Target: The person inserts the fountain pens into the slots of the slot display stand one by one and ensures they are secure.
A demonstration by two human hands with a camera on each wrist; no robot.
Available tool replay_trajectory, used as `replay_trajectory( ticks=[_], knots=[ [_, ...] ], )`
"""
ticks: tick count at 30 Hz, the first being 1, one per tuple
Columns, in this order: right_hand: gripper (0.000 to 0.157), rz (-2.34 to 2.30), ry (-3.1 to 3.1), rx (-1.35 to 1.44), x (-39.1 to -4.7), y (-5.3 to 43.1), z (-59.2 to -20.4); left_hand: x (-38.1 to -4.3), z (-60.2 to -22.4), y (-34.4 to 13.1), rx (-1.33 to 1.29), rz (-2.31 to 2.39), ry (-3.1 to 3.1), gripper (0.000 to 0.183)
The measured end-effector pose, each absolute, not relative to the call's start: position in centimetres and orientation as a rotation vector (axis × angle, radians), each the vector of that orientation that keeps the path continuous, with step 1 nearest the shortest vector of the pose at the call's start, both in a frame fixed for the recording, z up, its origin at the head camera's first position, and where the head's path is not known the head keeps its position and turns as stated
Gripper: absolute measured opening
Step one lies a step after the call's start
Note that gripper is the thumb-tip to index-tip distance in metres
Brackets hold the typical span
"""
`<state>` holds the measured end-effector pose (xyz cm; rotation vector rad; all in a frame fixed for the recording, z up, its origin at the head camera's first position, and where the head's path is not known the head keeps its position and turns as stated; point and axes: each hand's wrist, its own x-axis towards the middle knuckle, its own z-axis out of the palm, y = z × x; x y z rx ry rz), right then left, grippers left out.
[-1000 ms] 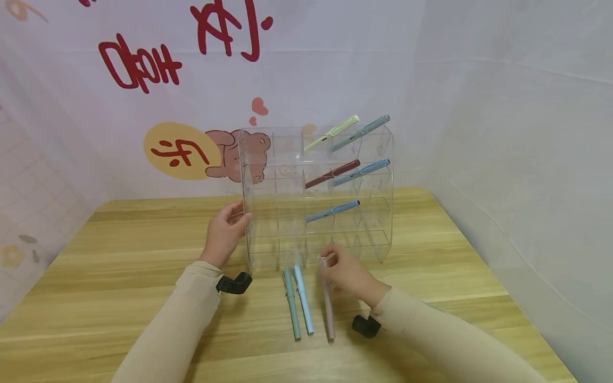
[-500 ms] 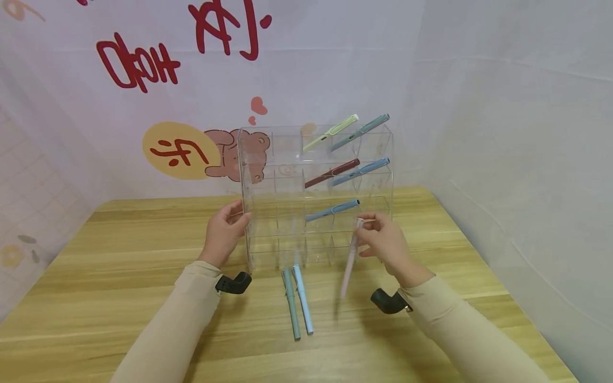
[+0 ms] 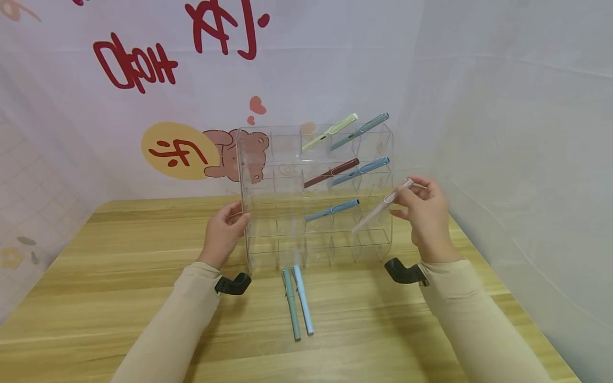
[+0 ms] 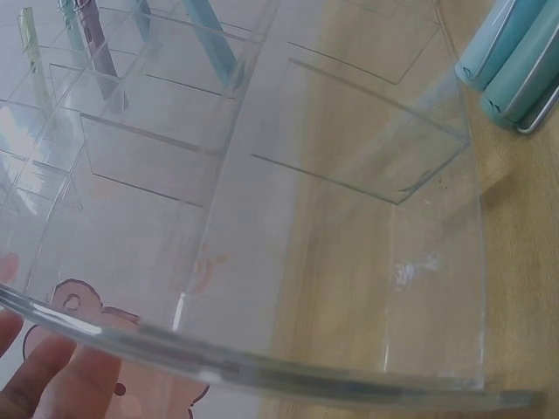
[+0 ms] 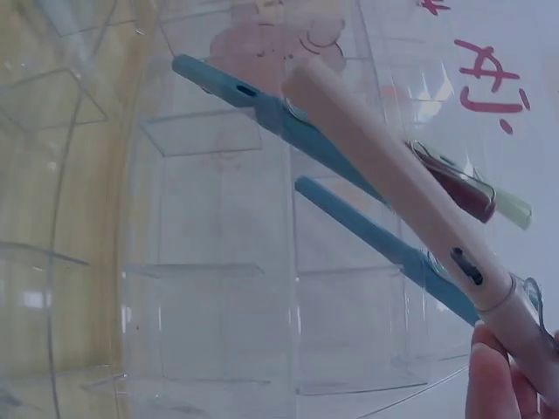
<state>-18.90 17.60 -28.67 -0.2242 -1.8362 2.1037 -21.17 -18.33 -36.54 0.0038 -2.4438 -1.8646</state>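
Note:
A clear acrylic pen rack with stepped rows of compartments stands upright on the table. My left hand holds its left side panel, the thumb in front and fingers behind. At the rack's right side, my right hand pinches a pale pink pen near its clip end. The pen slants down to the left across the third row; whether its lower end is inside a compartment I cannot tell. In the right wrist view the pink pen crosses in front of blue pens.
Slotted in the rack are a lime pen, a grey-green pen, a maroon pen and blue pens. A green pen and a light blue pen lie before it on the table. Cloth walls surround the table.
My right hand has lifted the pink pen off the table and carried it up and right, tilting it toward the rack. My left hand stays on the side panel.

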Motion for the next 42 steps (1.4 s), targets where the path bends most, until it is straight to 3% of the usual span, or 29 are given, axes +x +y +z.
replay_trajectory(
  ticks=[12,42],
  knots=[
    [0.027,2.062,-1.552,-0.239,-20.4,17.4,-28.8,-21.1,-36.6,-18.3,0.002,-1.862,-2.444,0.055],
    [0.029,1.982,-1.702,-0.344,-22.2,13.5,-33.4,-21.1,-36.6,-18.3,0.008,-1.863,-2.444,0.055]
  ],
)
